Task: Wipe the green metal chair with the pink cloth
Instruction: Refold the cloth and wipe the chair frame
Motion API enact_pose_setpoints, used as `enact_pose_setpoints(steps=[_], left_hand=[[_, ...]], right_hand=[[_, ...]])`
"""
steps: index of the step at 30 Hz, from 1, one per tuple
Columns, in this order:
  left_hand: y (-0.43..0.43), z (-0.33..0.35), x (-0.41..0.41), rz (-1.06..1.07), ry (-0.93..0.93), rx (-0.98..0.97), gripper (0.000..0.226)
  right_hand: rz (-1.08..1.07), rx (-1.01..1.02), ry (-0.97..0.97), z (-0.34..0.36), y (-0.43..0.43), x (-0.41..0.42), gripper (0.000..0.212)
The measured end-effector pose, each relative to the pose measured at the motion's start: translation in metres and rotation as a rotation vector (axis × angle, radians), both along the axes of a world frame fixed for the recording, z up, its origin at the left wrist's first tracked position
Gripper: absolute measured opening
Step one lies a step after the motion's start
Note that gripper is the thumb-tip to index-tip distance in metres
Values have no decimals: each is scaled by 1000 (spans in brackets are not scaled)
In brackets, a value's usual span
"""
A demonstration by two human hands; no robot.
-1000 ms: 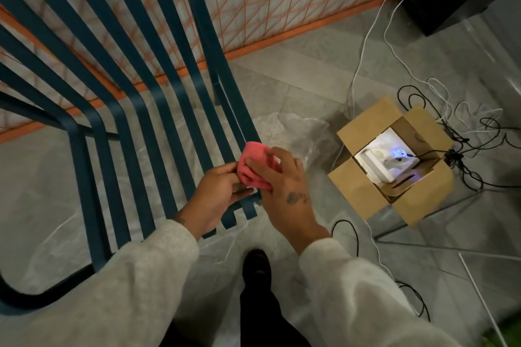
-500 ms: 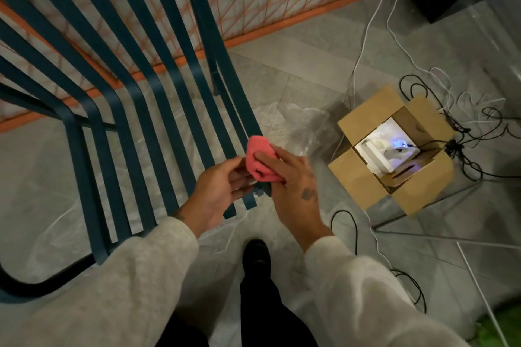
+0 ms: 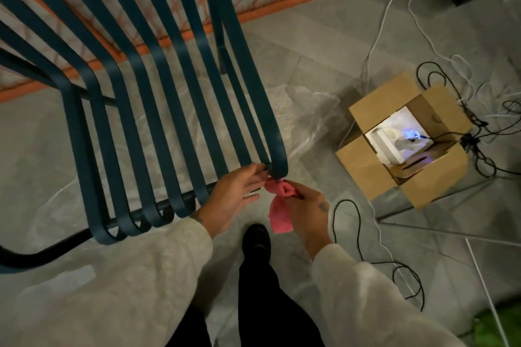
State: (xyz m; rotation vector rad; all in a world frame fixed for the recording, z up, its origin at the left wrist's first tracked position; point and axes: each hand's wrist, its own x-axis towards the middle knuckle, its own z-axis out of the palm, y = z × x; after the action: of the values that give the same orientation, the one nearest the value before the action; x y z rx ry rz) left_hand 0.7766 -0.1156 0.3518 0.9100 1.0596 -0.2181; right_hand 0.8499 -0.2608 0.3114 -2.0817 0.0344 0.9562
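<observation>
The right hand (image 3: pixel 306 207) pinches the pink cloth (image 3: pixel 279 214) just under the curved slat end of the green metal chair (image 3: pixel 249 79). Just beside it, the left hand (image 3: pixel 232 200), fingers straight, touches that edge; bare floor (image 3: pixel 318 177) lies rightward.

- 1 head-worn wide-angle camera looks forward and steeply down at the floor (image 3: pixel 310 36).
- It is close: left hand (image 3: pixel 234 197), right hand (image 3: pixel 308 205) and pink cloth (image 3: pixel 279 217) sit just below centre, toward 6 o'clock.
- The green metal chair (image 3: pixel 270 135) fills 9 to 12 o'clock, and a cardboard box (image 3: pixel 363 175) lies at 3 o'clock.
</observation>
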Motion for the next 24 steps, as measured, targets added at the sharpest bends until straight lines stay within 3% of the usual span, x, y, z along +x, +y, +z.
enact_pose_setpoints(steps=[3, 5, 12, 17, 24], left_hand=[[0, -2, -3, -20, -17, 29, 33], [2, 0, -5, -25, -31, 48, 31], [9, 9, 6, -92, -113, 49, 34], [14, -6, 3, -124, -116, 75, 31], [14, -26, 7, -218, -138, 126, 33]], right_hand=[[-30, -93, 3, -9, -5, 1, 8], [-78, -145, 108, -9, -12, -4, 4], [-307, 157, 279, 3, 13, 13, 29], [-417, 187, 489, -33, 19, 18, 31], [-313, 101, 488, -64, 33, 30, 34]])
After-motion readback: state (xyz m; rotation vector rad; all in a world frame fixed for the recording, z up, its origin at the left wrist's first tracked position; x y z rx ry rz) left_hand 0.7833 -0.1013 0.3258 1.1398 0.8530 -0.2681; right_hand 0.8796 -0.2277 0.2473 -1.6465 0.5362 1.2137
